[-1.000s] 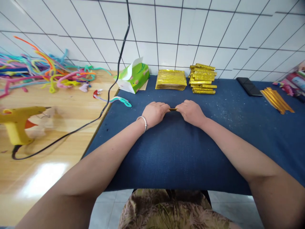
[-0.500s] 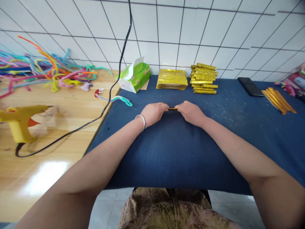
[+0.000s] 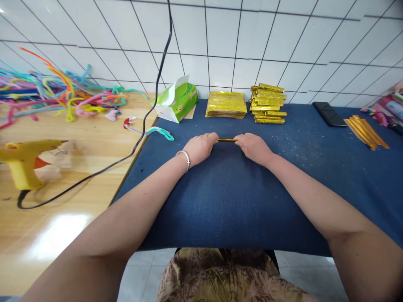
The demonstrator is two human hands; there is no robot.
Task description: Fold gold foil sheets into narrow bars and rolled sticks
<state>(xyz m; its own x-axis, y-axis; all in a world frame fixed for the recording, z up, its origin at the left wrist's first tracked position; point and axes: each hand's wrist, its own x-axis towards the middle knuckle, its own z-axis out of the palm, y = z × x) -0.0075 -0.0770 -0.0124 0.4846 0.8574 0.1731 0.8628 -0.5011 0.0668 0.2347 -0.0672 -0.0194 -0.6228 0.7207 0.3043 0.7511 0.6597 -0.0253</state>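
A thin gold strip stretches between my two hands, a little above or on the blue cloth. Its left end is pinched in my left hand, which wears a silver bangle. The fingers of my right hand are closed on its right end. Beyond the hands, near the wall, lie a flat stack of gold foil sheets and a pile of rolled gold pieces.
A green tissue box stands left of the foil stack. A yellow glue gun, its black cable and colourful pipe cleaners lie on the left. Towards the right are a black phone and orange-gold strips.
My left hand has shifted slightly left, so the hands are farther apart and more of the gold strip shows between them.
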